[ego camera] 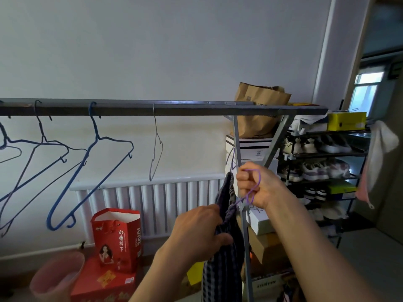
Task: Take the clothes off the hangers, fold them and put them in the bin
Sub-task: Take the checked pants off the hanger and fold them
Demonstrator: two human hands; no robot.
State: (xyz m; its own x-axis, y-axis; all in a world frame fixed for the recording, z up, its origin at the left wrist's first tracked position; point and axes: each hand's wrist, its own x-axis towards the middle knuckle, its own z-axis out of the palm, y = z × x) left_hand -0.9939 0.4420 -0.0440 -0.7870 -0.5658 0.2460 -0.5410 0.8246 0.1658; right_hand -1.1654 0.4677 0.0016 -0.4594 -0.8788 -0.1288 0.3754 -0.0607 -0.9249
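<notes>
Fabric this thin should be light, limp and floppy. The checked garment [224,247] hangs in a narrow bunch below the rail [163,109], between the two hands, and seems partly draped on the purple wire hanger [259,178]. The left hand [200,229] pinches the cloth near its top, thumb and fingers [209,212] clenched on it. The right hand [255,186] grips the hanger, curled round the wire. Springy wire is best held near the hook, and the cloth by its top edge. The pink bin [39,286] stands on the floor, well to the left.
</notes>
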